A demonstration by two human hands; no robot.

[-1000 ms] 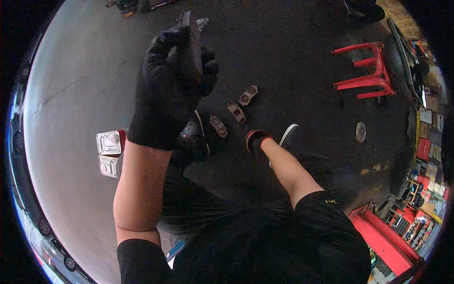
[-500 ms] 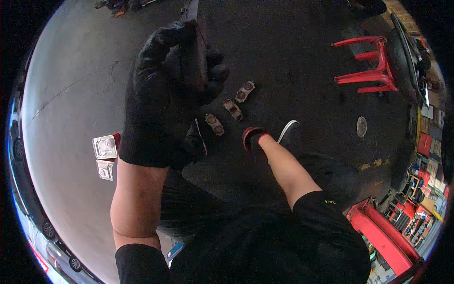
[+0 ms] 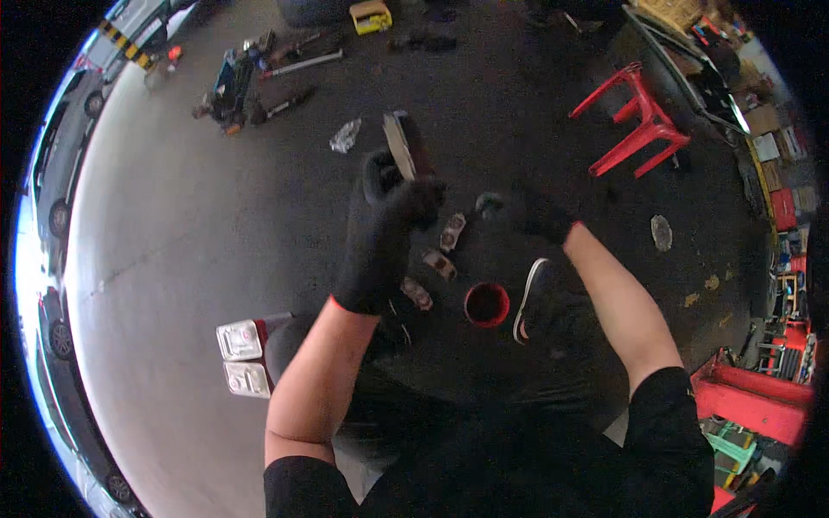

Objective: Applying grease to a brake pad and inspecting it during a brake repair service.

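Observation:
My left hand [image 3: 389,216], in a black glove, is closed around a brake pad [image 3: 404,147], raised above the floor with its pale edge showing. My right hand [image 3: 527,211], also gloved in black, is held to the right of it. Motion and dark cloth blur its fingers, though a greyish patch shows at the fingertips; whether they hold anything I cannot tell. Below the hands, three brake pads [image 3: 439,263] with round marks lie in a slanting row on the floor. A round red tub [image 3: 487,305] with dark contents stands between them and my shoe [image 3: 533,302].
A red plastic stool [image 3: 635,121] lies on its side at right. Clear-topped packages [image 3: 239,340] rest by my left leg. Tools and metal parts [image 3: 259,78], crumpled foil [image 3: 345,135] and a yellow box [image 3: 370,16] are farther off. Red metal equipment [image 3: 751,397] stands at lower right.
My left hand has lowered the brake pad away from my head and moved right. My right hand has left the red tub and risen forward and right. The view has shifted, showing more floor ahead.

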